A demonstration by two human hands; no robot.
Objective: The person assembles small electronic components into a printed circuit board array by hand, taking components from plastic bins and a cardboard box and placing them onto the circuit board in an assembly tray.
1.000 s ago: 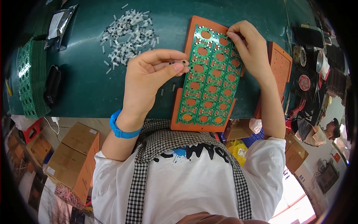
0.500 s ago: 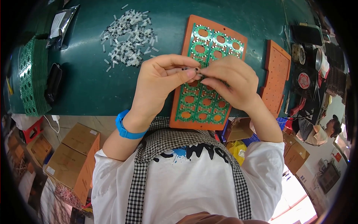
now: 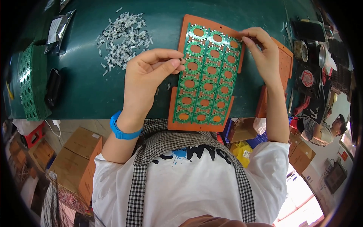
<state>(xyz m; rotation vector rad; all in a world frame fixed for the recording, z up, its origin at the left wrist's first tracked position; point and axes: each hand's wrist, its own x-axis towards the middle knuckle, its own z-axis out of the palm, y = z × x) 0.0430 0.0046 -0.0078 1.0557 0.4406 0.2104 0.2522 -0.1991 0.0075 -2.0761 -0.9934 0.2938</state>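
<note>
A green circuit board panel [image 3: 204, 75] with rows of oval cut-outs lies on an orange fixture plate [image 3: 198, 127]. My right hand [image 3: 264, 53] is at the panel's far right corner, thumb and forefinger pinched by the last oval. Whatever is between those fingertips is too small to tell. Left of the panel, my left hand [image 3: 149, 73] hovers with thumb and fingers pinched; a tiny dark bit shows at the tips, its kind unclear. Beyond it, a pile of small clear-and-black parts [image 3: 124, 41] is spread on the green table [image 3: 90, 90].
A second orange plate [image 3: 284, 62] lies to the right. Stacked green panels [image 3: 32, 83], a black case [image 3: 53, 87] and a silvery bag [image 3: 58, 32] are at the left. Tools and a tape roll [image 3: 307, 80] crowd the right edge. Cardboard boxes [image 3: 73, 159] stand below the table.
My hands have parted from above the panel's middle. The right one moved to the far right corner, the left one slightly left. More of the panel shows.
</note>
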